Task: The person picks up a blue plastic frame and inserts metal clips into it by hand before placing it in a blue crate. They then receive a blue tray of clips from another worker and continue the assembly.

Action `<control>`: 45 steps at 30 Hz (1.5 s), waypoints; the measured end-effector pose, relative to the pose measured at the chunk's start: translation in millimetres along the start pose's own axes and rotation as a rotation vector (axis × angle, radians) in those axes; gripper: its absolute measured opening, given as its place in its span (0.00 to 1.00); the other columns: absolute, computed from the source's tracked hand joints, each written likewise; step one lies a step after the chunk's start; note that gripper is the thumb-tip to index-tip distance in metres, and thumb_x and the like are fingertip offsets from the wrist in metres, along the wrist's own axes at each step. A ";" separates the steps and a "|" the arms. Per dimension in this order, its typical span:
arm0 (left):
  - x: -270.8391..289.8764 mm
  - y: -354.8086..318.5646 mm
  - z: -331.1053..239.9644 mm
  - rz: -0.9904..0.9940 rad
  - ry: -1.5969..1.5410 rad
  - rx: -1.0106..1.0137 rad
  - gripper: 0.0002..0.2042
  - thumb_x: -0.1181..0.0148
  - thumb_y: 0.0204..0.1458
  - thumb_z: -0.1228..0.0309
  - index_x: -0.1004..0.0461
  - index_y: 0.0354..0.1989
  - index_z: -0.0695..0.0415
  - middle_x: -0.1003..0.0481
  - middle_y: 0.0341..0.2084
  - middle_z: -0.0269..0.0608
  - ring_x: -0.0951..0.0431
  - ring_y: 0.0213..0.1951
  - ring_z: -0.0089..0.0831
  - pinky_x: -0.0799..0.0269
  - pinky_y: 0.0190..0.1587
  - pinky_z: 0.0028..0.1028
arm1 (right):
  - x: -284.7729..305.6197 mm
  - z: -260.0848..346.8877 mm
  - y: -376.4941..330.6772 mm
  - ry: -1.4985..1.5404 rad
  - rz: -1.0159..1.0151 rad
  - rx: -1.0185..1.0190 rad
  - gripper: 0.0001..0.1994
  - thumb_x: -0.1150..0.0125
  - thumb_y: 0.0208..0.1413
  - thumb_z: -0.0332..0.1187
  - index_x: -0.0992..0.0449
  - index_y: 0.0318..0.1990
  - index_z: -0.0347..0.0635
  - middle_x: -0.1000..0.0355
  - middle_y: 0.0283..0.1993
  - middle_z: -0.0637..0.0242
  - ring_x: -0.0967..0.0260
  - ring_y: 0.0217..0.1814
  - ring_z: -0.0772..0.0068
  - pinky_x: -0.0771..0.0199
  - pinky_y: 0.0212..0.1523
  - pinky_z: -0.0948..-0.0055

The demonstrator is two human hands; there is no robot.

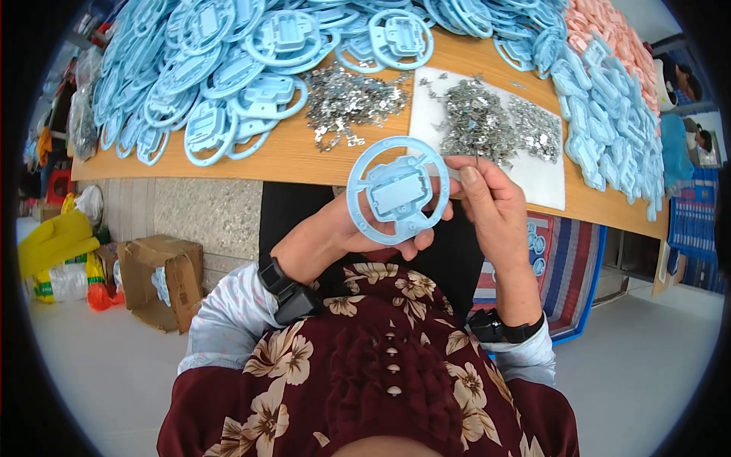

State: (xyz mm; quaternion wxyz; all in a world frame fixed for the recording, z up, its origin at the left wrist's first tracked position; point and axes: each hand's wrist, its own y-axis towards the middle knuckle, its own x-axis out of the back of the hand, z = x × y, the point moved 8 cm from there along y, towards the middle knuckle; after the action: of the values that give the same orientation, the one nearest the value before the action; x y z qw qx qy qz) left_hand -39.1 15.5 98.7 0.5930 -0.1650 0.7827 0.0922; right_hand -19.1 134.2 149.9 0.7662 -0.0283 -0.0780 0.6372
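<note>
My left hand (340,227) holds up a light blue plastic wheel-shaped part (397,194), a round rim with a boxy moulded centre, from behind and below. Most of its fingers are hidden behind the part; some tips show under the rim. Close to the wheel's right side, my right hand (491,199) is closed in a pinch of thumb and forefinger. A thin dark tip shows above its fingers, too small to name. Just beyond the hands, small silvery metal pieces (476,114) are heaped on a white sheet (428,107). Another heap of silvery metal pieces (354,99) lies on the wooden table (301,156).
Piled light blue wheel parts (198,68) cover the table's far left. Long blue plastic pieces (601,114) and pink pieces (609,34) fill its right. Below right stands a blue-edged striped container (576,259) with blue parts inside; a cardboard box (164,282) sits on the left floor.
</note>
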 end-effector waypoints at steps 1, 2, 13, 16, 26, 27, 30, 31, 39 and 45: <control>-0.5 -0.7 2.0 0.030 -0.026 0.018 0.24 0.52 0.61 0.57 0.33 0.56 0.66 0.26 0.41 0.54 0.21 0.25 0.39 0.25 0.17 0.28 | 1.0 6.8 -0.8 -0.120 -0.049 0.077 0.08 0.44 0.62 0.29 0.23 0.43 0.34 0.30 0.29 0.74 0.38 0.29 0.85 0.37 0.32 0.82; -5.2 -0.1 2.6 0.130 -0.052 0.048 0.23 0.52 0.61 0.57 0.32 0.53 0.66 0.26 0.41 0.55 0.20 0.26 0.40 0.22 0.18 0.28 | 0.1 11.3 -0.6 -0.055 -0.081 0.195 0.07 0.42 0.60 0.28 0.23 0.41 0.34 0.33 0.28 0.74 0.41 0.28 0.84 0.39 0.31 0.80; -9.5 -1.6 -15.5 -0.068 0.173 -0.140 0.22 0.51 0.63 0.58 0.35 0.59 0.60 0.27 0.49 0.45 0.23 0.48 0.38 0.24 0.51 0.34 | -62.4 72.6 -42.5 -0.778 0.103 0.816 0.17 0.25 0.39 0.29 0.21 0.39 0.42 0.28 0.33 0.66 0.29 0.31 0.71 0.28 0.28 0.73; -19.8 -16.0 -20.8 -0.082 0.234 -0.063 0.22 0.49 0.63 0.61 0.38 0.61 0.59 0.32 0.55 0.44 0.27 0.53 0.36 0.25 0.51 0.35 | -31.4 81.6 -37.1 -0.651 -0.020 0.678 0.11 0.29 0.42 0.26 0.21 0.36 0.39 0.29 0.30 0.65 0.30 0.30 0.73 0.30 0.26 0.76; -6.1 -83.3 -62.7 -0.355 0.979 -0.262 0.09 0.48 0.59 0.72 0.27 0.45 0.61 0.24 0.37 0.31 0.27 0.40 0.16 0.30 0.41 0.21 | -53.5 13.0 4.2 -0.074 0.185 -0.104 0.07 0.39 0.56 0.25 0.21 0.41 0.34 0.26 0.30 0.74 0.36 0.30 0.89 0.38 0.28 0.84; -1.9 -87.2 -64.1 -0.349 0.973 -0.260 0.09 0.48 0.59 0.72 0.27 0.45 0.61 0.24 0.37 0.31 0.27 0.40 0.16 0.30 0.41 0.21 | -50.3 16.0 17.2 -0.290 0.107 0.079 0.09 0.37 0.56 0.28 0.20 0.44 0.37 0.25 0.29 0.71 0.33 0.27 0.84 0.35 0.28 0.80; 22.8 -102.8 -66.4 -0.520 0.914 -0.167 0.10 0.49 0.56 0.76 0.27 0.44 0.61 0.24 0.35 0.31 0.26 0.38 0.16 0.29 0.42 0.21 | -76.0 33.7 44.4 -0.691 0.036 0.486 0.09 0.35 0.54 0.29 0.21 0.41 0.35 0.27 0.28 0.67 0.33 0.23 0.78 0.33 0.26 0.78; 24.6 -103.8 -65.7 -0.514 0.910 -0.164 0.10 0.49 0.56 0.76 0.27 0.44 0.61 0.24 0.35 0.31 0.26 0.38 0.16 0.29 0.42 0.21 | -87.0 31.2 48.7 -0.726 0.045 0.534 0.10 0.34 0.52 0.30 0.21 0.40 0.36 0.27 0.28 0.65 0.31 0.24 0.74 0.31 0.27 0.75; 29.2 -108.4 -79.2 -0.527 0.874 -0.252 0.13 0.47 0.55 0.75 0.27 0.48 0.63 0.23 0.35 0.34 0.25 0.38 0.17 0.28 0.42 0.21 | -120.1 27.0 62.9 -0.979 -0.002 0.550 0.08 0.32 0.50 0.31 0.23 0.34 0.37 0.27 0.28 0.59 0.26 0.26 0.64 0.27 0.28 0.71; 39.3 -112.3 -86.9 -0.626 0.839 -0.219 0.10 0.49 0.60 0.70 0.26 0.44 0.62 0.23 0.35 0.33 0.24 0.37 0.18 0.28 0.42 0.21 | -128.9 30.9 65.2 -0.935 -0.022 0.524 0.08 0.33 0.50 0.36 0.24 0.31 0.42 0.27 0.27 0.59 0.28 0.28 0.53 0.29 0.28 0.61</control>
State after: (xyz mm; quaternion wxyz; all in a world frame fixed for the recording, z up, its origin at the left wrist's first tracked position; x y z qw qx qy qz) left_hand -85.4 -124.2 91.0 0.2076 -0.4741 0.8517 -0.0817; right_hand -109.9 18.2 160.4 0.6376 0.4517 -0.2495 0.5720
